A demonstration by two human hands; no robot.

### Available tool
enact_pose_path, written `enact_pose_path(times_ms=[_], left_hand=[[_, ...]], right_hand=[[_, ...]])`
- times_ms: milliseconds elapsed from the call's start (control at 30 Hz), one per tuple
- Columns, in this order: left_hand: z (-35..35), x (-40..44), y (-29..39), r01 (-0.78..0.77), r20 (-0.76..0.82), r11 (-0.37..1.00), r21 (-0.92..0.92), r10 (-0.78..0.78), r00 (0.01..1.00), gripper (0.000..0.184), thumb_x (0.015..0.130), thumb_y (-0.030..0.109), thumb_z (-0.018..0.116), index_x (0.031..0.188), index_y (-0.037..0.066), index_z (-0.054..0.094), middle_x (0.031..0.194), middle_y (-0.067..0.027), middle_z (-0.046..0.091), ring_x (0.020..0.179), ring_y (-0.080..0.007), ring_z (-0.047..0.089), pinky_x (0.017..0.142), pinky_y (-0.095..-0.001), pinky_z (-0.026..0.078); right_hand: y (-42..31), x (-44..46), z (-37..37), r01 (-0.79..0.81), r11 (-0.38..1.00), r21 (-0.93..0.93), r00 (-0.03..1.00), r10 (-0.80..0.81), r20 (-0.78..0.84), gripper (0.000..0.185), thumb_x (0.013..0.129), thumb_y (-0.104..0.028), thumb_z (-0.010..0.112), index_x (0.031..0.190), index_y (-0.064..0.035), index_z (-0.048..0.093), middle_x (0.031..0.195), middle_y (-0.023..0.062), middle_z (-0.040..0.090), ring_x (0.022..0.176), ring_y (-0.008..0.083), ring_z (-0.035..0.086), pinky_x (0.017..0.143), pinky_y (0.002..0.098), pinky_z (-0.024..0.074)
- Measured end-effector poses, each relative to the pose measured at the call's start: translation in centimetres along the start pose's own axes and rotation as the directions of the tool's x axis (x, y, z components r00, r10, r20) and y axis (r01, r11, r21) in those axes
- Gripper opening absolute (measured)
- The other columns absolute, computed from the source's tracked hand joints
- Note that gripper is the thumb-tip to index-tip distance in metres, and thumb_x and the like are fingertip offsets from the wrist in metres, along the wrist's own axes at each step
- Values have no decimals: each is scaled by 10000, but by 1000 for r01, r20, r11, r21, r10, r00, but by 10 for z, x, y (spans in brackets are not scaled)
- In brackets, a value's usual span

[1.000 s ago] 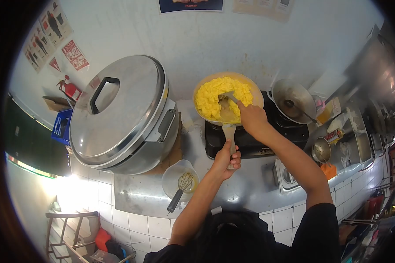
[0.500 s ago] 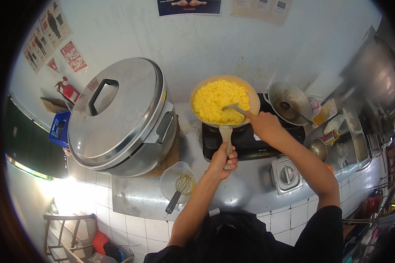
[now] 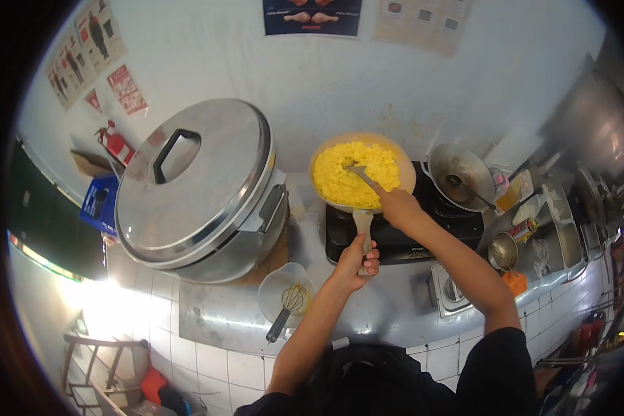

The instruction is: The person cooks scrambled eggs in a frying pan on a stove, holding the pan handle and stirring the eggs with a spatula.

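Two bare hands are what we see in the head view, and both are busy at the black stove (image 3: 336,243). Our left hand (image 3: 359,262) has its grip closed around the pale handle (image 3: 362,223) of the round pan (image 3: 410,175). Our right hand (image 3: 400,206) has its grip closed on a gray stirring tool (image 3: 362,175), and the tool's tip is down in the yellow food (image 3: 333,188). The food is soft and lumpy, and it fills much of the pan, which sits on the left part of the stove. Just to the right of the pan we see a deep gray pot (image 3: 440,158) with a dark ladle (image 3: 456,182) leaning in it. The stove stands on a shiny metal surface (image 3: 215,324). Nearer to us, to the left of our left arm, a clear bowl (image 3: 272,286) holds a whisk (image 3: 280,323), and the whisk's black end pokes out over the rim. Well over to the left is a very big silver cooker (image 3: 236,258) with its lid (image 3: 211,166) on. Under our right arm we see part of a metal box (image 3: 442,295), near the front of the stove.
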State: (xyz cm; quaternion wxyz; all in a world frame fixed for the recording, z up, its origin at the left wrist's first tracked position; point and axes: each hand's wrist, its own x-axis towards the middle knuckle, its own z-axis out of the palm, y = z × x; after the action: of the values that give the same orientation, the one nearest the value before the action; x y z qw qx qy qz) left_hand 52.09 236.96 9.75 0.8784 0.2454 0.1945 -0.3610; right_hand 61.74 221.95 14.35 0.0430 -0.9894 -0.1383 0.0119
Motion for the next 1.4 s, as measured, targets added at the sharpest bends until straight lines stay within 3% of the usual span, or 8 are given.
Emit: enact_pose_path(times_ms=[233,433,533,600,733,833,1033,1400], left_hand=[[-4,4,-4,27,-2,997,-66,-27,1000,375,976,472,367,923,106,428,603,18,368,451,-82,317,421,-246,294],[3,1,-4,33,-57,998,-51,-36,998,358,975,457,384,922,106,425,603,12,381,439,-85,317,396,-243,274],[3,-3,1,27,-52,1000,-9,-27,998,352,979,442,385,922,96,411,609,7,373,447,-82,315,396,-241,272],[4,-6,6,33,-55,999,-6,-33,998,348,981,430,383,920,88,403,613,6,367,449,-80,308,396,-240,271],[1,-9,10,28,-41,999,21,-27,999,344,986,417,375,918,80,402,615,11,359,448,-78,294,395,-238,265],[-3,-10,13,49,-31,998,35,-48,998,340,986,418,376,920,85,402,610,17,355,447,-74,291,399,-236,270],[-10,-12,15,62,11,998,12,-63,998,345,983,430,382,929,91,418,600,24,359,441,-72,298,402,-234,284],[-9,-10,11,61,4,998,31,-61,998,357,975,452,399,919,100,413,601,30,356,437,-65,303,399,-229,277]], right_hand=[[32,-43,-71,-84,994,69,994,88,-68,345,921,-153,464,1263,-120,490,819,262,628,824,461,608,716,517,496],[65,25,-7,-276,942,193,947,301,-113,347,926,-181,453,1236,-29,486,897,340,597,846,483,594,764,547,465],[73,76,36,-230,968,105,964,241,-113,372,917,-200,472,1242,-19,490,943,315,606,887,463,591,790,511,476],[79,95,39,-33,997,75,992,42,-118,380,906,-206,495,1257,-62,500,946,283,620,910,442,591,801,492,476],[86,113,3,308,950,49,951,-306,-40,388,889,-215,529,1270,-144,521,946,228,641,910,406,597,799,471,476],[69,97,-33,368,930,0,927,-368,69,438,869,-219,551,1302,-184,489,894,218,643,841,386,615,757,458,491],[30,13,-83,293,921,-255,952,-258,164,393,889,-229,545,1280,-219,512,754,178,628,726,388,624,650,488,495],[124,64,-52,91,996,-16,996,-91,-6,346,919,-266,506,1244,-146,495,958,207,638,899,400,596,770,503,464]])
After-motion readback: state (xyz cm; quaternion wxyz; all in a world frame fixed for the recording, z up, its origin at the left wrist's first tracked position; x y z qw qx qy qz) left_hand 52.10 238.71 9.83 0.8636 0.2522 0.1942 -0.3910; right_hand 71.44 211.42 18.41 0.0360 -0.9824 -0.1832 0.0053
